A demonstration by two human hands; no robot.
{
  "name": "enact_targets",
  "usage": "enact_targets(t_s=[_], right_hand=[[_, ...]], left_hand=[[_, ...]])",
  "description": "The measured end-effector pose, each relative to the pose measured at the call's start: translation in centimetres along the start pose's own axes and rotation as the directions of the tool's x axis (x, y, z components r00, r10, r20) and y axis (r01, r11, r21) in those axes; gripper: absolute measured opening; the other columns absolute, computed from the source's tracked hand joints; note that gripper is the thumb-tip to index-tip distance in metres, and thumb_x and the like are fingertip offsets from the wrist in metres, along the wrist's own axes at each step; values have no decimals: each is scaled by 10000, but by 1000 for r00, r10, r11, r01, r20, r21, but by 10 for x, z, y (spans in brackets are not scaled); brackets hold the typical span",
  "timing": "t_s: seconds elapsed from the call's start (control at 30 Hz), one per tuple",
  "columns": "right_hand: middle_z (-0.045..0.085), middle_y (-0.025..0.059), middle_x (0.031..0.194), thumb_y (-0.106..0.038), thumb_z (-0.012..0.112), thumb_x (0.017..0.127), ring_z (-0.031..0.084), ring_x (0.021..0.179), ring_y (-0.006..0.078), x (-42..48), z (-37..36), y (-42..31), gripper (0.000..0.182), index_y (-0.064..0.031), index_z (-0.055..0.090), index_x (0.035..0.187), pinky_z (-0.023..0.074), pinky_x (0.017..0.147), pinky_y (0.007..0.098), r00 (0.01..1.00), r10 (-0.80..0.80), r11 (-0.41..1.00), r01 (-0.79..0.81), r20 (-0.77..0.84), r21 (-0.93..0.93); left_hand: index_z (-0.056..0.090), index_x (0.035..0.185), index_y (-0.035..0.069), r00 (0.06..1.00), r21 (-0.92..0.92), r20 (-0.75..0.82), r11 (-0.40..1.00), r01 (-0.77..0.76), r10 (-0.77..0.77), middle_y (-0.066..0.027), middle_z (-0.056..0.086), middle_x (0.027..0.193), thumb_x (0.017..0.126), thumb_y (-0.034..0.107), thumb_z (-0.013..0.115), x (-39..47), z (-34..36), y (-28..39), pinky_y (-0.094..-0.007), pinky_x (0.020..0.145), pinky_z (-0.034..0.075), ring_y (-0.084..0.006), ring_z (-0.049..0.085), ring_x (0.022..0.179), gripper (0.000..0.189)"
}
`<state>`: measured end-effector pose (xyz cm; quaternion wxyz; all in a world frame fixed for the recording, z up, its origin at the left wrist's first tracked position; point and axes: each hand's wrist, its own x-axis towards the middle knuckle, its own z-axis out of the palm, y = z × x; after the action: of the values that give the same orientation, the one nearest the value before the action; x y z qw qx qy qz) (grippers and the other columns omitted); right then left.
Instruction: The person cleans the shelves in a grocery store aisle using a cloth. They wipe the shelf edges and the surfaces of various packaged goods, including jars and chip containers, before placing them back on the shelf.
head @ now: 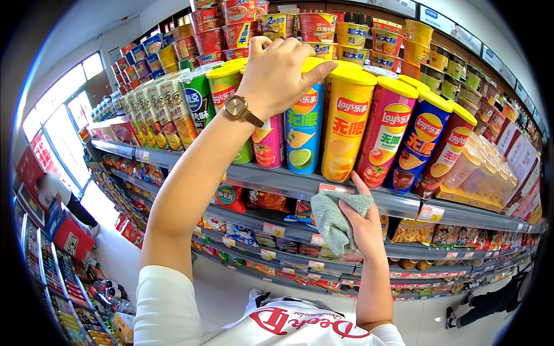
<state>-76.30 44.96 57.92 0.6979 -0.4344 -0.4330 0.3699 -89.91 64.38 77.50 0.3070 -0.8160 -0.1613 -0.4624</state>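
A row of Lay's chip canisters stands on the top grey shelf (277, 178), among them a blue one (304, 134), a yellow one (349, 129) and a magenta one (386, 132). My left hand (279, 73), with a brown-strapped watch (236, 107) at the wrist, lies over the yellow lids behind the front row. Its thumb points right; the fingertips are hidden, so its grip is unclear. Lower down, my right hand (363, 220) holds a grey-green cloth (337, 218) against the shelf's front edge. Its index finger reaches up to the yellow canister's base.
Stacked instant noodle cups (318, 28) fill the back. Slim snack boxes (166, 112) stand left, clear-lidded plastic tubs (480, 162) right. Bagged snacks (413, 231) and price tags line lower shelves. A person (65, 194) is at far left; another person's legs (489, 305) show at right.
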Motion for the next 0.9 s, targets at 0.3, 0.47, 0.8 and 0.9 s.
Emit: enact_targets(t_s=[0.3, 0.47, 0.8, 0.9], right_hand=[[577, 124, 1242, 73, 526, 916, 623, 1041, 165, -19, 6, -14, 567, -34, 390, 1457, 490, 913, 287, 990, -38, 998, 45, -139, 43], [657, 121, 1115, 48, 537, 916, 636, 997, 153, -26, 12, -15, 346, 20, 580, 1258, 494, 878, 272, 993, 54, 997, -48, -107, 61], [672, 101, 1047, 27, 541, 928, 635, 954, 150, -17, 33, 4, 188, 30, 615, 1101, 495, 859, 278, 989, 40, 992, -23, -142, 123], [668, 91, 1043, 19, 542, 929, 630, 948, 144, -15, 45, 7, 195, 26, 617, 1109, 490, 859, 280, 980, 78, 990, -55, -181, 129]], left_hand=[[665, 1131, 93, 961, -10, 58, 962, 273, -272, -103, 655, 1113, 930, 566, 526, -31, -40, -47, -389, 1001, 269, -252, 576, 1105, 533], [625, 1215, 51, 977, 0, 127, 985, 173, -171, -137, 558, 1340, 814, 634, 638, -52, -23, -47, -445, 1131, 170, -269, 426, 1338, 707], [609, 1224, 134, 979, -115, -78, 978, 176, -186, -142, 511, 1396, 697, 394, 834, -74, -46, -21, -466, 1108, 262, -333, 446, 1313, 629], [584, 1260, 118, 962, -382, -103, 903, 198, -255, -183, 505, 1391, 690, 300, 855, -92, -50, -15, -459, 1066, 350, -352, 488, 1274, 656]])
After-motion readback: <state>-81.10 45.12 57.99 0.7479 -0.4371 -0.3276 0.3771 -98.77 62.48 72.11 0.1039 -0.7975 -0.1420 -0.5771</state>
